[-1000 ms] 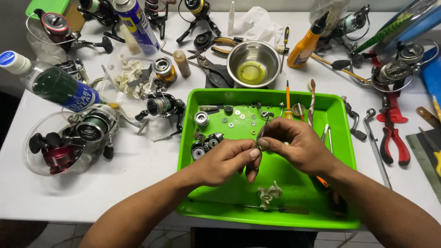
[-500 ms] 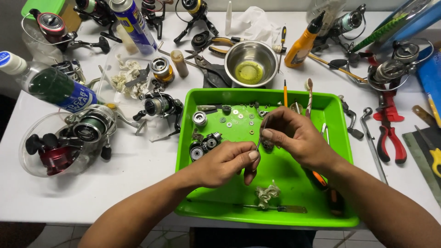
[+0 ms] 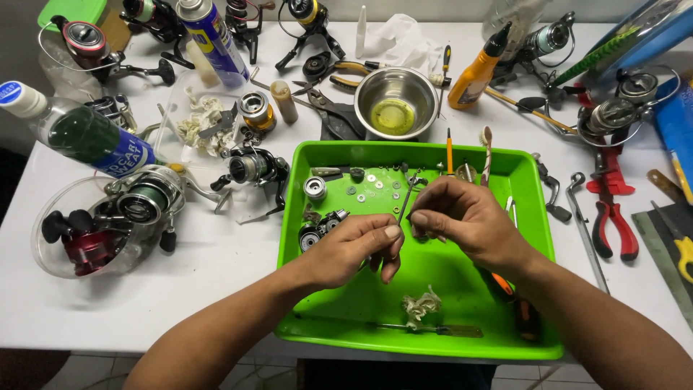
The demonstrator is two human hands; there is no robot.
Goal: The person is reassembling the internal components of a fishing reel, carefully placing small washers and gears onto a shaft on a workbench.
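I see the thin grey metal rod (image 3: 406,198) pinched at its lower end between both hands over the bright green plastic tray (image 3: 534,217). Left hand (image 3: 354,249) and right hand (image 3: 465,224) are closed on it. I judge it light, stiff and slippery; best gripped near the pinch.

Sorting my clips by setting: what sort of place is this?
Probably a hobby or repair bench for fishing reels: reels lie about the white table, a green tray holds small parts, and red pliers lie nearby.
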